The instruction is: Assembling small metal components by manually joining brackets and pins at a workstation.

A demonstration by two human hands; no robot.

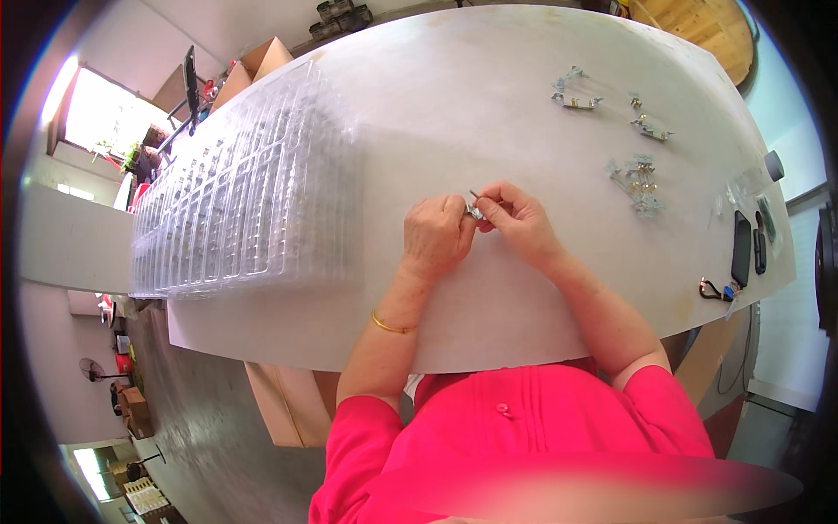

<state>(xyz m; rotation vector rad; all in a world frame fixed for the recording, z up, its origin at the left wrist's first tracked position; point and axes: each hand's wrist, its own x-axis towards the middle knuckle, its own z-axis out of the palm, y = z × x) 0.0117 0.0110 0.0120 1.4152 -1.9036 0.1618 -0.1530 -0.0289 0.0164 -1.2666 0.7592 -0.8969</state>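
Over the middle of the white table, my two hands meet around a small metal part. My left hand is closed, its fingertips pinching the part from the left. From the other side my right hand grips it between thumb and fingers, and a thin grey end sticks out above. Most of the part is hidden by the fingers, so its exact kind cannot be made out. Right of my hands lie small groups of silver and brass-coloured metal parts, with more metal parts farther back.
Clear plastic compartment trays are stacked at the left. By the right edge lie a black phone-like object, a slim black object, a looped cord and clear bags. A cardboard box stands below the front edge.
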